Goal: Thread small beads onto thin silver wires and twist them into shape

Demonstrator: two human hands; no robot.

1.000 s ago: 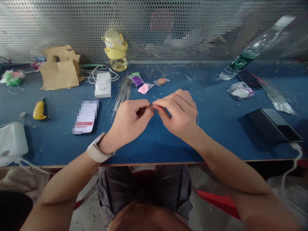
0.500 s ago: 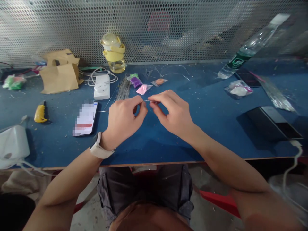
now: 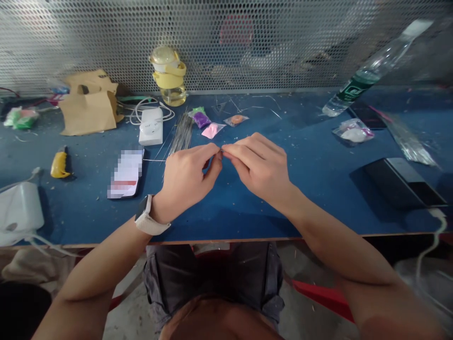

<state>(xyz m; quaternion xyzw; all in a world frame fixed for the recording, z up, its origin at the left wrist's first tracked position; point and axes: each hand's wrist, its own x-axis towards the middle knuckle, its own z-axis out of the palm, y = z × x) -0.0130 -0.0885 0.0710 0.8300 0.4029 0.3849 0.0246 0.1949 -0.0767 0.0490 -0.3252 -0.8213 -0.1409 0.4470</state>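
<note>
Left hand [image 3: 187, 177] and right hand [image 3: 260, 167] both pinch one thin, straight metal wire [image 3: 154, 160] (fingertips nearly touching).

Single head-worn view, facing forward-down, close over blue table [image 3: 318, 193], mesh wall [image 3: 88, 38] at far edge.

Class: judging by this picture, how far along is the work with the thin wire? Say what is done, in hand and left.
Done: no finished piece shows on the blue table. In hand: the left hand and right hand pinch one thin wire where their fingertips meet. Left: the bundle of wires and small coloured bags lie untouched behind.
</note>
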